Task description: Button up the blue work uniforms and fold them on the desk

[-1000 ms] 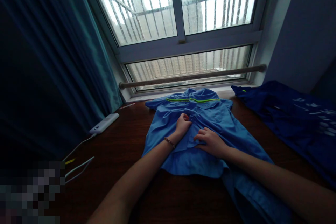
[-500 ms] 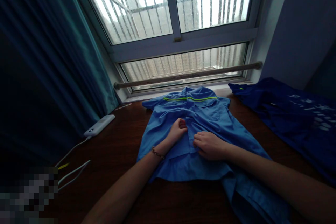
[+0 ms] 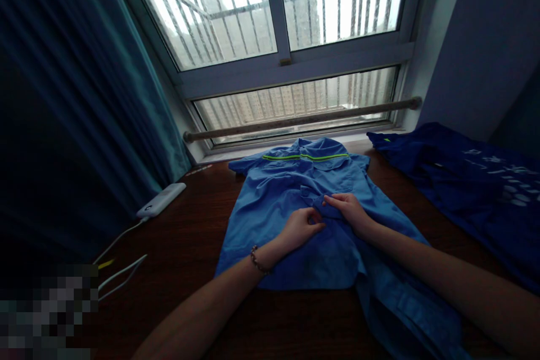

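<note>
A light blue short-sleeved shirt (image 3: 270,197) lies front up, its collar toward the window and a yellow-green stripe across the chest. My left hand (image 3: 300,229), with a bracelet at the wrist, pinches the cloth of the front opening near the middle. Just beyond it to the right, my right hand (image 3: 346,209) grips the raised edge of the same front between thumb and fingers. Any button between the fingertips is too small to make out. The shirt's lower right part is bunched and hangs toward me under my right forearm.
A dark blue garment with white print (image 3: 455,180) lies on the right of the brown wooden surface (image 3: 185,236). At left are a white power bank (image 3: 162,201) with a cable and a blue curtain (image 3: 139,95). A rail (image 3: 304,121) crosses the window behind.
My left hand has moved right and slightly nearer to me. My right hand has shifted up and right, lifting the shirt's front edge, and the cloth between them is now folded.
</note>
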Tool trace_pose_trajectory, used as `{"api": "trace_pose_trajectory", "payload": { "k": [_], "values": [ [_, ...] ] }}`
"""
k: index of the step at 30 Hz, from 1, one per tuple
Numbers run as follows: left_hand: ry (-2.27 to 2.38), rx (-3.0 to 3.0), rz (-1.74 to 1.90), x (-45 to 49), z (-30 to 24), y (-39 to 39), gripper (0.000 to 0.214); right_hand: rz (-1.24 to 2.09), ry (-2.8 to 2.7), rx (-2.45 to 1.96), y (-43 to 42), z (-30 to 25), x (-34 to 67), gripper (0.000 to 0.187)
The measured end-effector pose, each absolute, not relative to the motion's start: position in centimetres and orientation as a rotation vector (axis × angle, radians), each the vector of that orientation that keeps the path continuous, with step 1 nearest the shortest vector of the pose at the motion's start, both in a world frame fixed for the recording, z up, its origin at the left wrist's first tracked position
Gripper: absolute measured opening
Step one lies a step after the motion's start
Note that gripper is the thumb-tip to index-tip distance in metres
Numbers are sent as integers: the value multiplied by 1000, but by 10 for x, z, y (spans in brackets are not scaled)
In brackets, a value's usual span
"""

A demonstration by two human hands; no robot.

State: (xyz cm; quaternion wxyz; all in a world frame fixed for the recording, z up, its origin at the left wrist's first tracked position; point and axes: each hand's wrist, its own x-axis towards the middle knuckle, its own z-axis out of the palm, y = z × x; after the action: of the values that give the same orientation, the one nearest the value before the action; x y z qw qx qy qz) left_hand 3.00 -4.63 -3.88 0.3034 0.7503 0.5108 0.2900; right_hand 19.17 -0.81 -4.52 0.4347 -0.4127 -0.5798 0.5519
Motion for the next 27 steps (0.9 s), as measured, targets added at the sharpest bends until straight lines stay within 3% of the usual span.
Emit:
{"api": "trace_pose_trajectory", "payload": {
  "k": [6, 12, 18, 27],
  "values": [
    [1361, 2056, 658, 27, -36, -48, 20, 1466, -1332, -1002, -12, -44, 191, 39],
    [1325, 1640, 656, 24, -27, -46, 20, 1416, -1561, -919, -16, -43, 189, 35],
    [1296, 1371, 624, 25, -28, -42, 18, 1300, -1734, -999, -20, -38, 188, 50],
    [1458, 1586, 689, 16, -30, -43, 11, 1423, -1852, -923, -19, -39, 187, 29]
  ]
}}
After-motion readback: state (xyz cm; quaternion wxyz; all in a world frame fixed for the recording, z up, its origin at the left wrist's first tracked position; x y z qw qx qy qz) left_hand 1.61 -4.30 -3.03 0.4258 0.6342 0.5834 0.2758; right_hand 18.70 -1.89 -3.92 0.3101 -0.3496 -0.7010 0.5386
